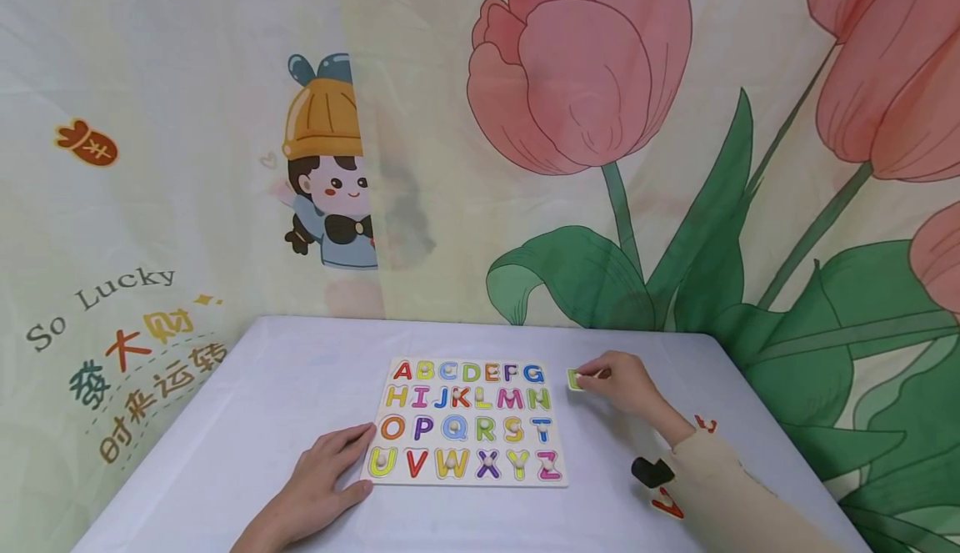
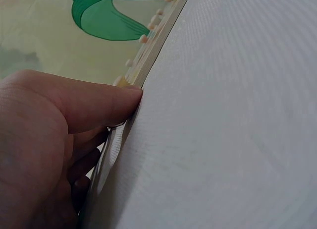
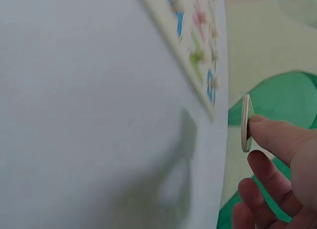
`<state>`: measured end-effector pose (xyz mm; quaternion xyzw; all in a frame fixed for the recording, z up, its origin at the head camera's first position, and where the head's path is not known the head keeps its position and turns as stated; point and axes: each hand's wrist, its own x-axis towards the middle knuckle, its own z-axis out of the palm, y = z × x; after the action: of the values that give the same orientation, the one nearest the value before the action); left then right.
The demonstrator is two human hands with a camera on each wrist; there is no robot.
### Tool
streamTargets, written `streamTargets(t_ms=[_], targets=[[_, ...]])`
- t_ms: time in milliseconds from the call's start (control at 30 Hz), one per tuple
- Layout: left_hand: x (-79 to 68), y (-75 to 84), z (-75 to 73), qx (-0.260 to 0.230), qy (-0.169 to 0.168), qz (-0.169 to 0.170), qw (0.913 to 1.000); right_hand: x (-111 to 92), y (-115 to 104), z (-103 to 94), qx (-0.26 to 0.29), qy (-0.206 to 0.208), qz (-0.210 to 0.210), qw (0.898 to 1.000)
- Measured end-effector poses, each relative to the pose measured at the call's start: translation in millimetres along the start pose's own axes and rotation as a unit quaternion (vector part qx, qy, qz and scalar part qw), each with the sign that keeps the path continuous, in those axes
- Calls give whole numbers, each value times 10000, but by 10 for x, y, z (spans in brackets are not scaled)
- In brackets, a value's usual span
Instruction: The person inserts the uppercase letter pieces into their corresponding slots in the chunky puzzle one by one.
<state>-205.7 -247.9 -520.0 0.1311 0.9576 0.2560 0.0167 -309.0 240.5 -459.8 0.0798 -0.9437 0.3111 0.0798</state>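
A white alphabet puzzle board [image 1: 465, 480] with colourful letters in rows lies on the table. At its left edge rests my left hand [image 1: 318, 476], fingers fairly straight and thumb against the lower left side; the left wrist view shows the thumb [image 2: 106, 105] on the board's edge. My right hand [image 1: 622, 382] pinches a light green letter piece [image 1: 574, 379] just right of the board's upper right corner. In the right wrist view this thin piece [image 3: 245, 124] is seen edge-on between thumb and finger, up off the table; which letter it is, I cannot tell.
Two red letter pieces lie on the right side of the table, one [image 1: 705, 424] beyond the right forearm and one [image 1: 667, 503] nearer, partly covered by the sleeve. A black object [image 1: 651, 472] shows by the beige sleeve [image 1: 727, 486]. Behind the table hangs a printed tulip cloth [image 1: 420, 119].
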Motion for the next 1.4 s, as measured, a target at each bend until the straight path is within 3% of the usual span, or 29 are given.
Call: streamTargets(t_ms=[333, 700, 1033, 1400], targets=[[-8, -7, -8, -8, -7, -49, 10000, 314, -571, 524, 219, -308, -155, 9992], [4, -27, 11, 92, 12, -58, 9999, 538, -951, 981, 424, -660, -385, 9962], [14, -23, 21, 41, -55, -121, 9999, 661, -1120, 1138, 550, -767, -220, 9953], [0, -10, 10, 9, 39, -23, 10000, 716, -1124, 1262, 329, -768, -46, 9965]])
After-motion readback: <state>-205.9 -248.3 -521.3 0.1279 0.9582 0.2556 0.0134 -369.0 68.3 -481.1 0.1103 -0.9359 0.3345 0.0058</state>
